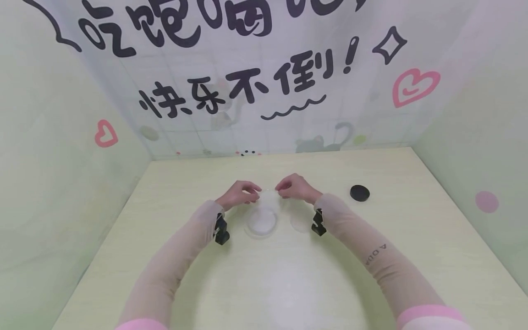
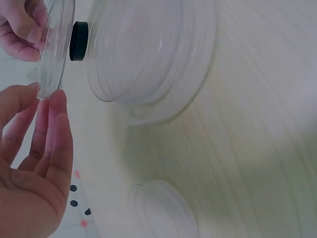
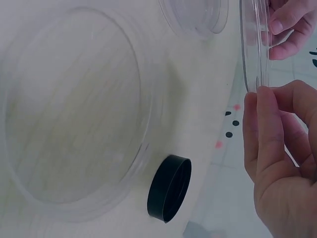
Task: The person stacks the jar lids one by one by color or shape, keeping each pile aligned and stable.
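Both hands hold up a clear plastic petri dish between them, seen nearly edge-on in the wrist views. My left hand pinches its left edge between thumb and fingertips. The right hand pinches the opposite edge the same way. Just below the hands on the table stand clear round dishes, stacked or nested. A flat clear round dish lies to their right, nearer the right wrist. Another small clear dish shows low in the left wrist view.
A black round lid lies on the pale wooden table, right of the right hand. Printed panels with writing and hearts enclose the table at the back and sides.
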Tool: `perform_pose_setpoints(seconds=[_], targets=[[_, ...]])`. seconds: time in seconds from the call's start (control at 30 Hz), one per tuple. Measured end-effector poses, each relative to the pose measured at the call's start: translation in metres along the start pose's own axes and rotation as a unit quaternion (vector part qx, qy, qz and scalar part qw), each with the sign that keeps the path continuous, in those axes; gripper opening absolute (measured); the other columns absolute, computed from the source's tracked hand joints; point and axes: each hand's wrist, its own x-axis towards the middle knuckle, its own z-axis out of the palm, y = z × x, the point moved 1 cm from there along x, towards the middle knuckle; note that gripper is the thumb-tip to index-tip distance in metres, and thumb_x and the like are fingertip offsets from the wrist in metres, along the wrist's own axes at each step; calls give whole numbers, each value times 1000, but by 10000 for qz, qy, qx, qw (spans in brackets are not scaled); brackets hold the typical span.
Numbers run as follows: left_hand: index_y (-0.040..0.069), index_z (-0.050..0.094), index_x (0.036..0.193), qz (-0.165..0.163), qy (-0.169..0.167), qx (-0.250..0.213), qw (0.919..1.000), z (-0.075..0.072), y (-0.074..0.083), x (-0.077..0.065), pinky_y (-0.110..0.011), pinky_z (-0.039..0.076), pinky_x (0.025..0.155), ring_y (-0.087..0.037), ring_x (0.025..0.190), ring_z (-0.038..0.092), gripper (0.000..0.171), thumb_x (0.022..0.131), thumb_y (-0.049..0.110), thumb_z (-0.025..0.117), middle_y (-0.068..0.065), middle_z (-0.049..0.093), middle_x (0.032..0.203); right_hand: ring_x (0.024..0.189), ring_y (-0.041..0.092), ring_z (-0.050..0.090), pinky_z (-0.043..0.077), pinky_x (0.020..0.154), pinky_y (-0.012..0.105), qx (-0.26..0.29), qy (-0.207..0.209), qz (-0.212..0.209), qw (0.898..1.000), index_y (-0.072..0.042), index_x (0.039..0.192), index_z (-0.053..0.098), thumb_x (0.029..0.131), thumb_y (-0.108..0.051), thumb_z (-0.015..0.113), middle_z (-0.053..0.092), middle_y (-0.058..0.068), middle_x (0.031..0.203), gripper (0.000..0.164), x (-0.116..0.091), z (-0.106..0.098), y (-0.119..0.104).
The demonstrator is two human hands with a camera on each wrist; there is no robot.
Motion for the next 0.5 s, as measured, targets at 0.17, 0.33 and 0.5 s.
perform_pose_setpoints(seconds=[0.17,0.33,0.5], targets=[[1,59,110,-20,-74,130,9999,-2,-5,-6,-35,49,74,-18,80,61,28,84,9,59,-9,59,88,75,14,60,51,68,25,-215,-161,-132,9996,5,100,64,80,-3,61,64,12,92,21,0,10,1],[3,62,105,-48,-54,226,9997,-1,-10,-10,-30,49,70,-17,77,60,23,83,8,60,-7,59,86,72,13,60,50,67,24,-266,-301,-154,9991,3,98,65,79,-2,60,65,10,87,20,-1,18,2],[1,62,103,8,-19,309,9995,1,-15,-17,-30,49,68,-16,75,60,22,81,7,61,-6,60,84,71,13,60,50,65,24,-291,-360,-200,9987,1,96,66,79,-3,61,65,8,86,18,-1,25,4]])
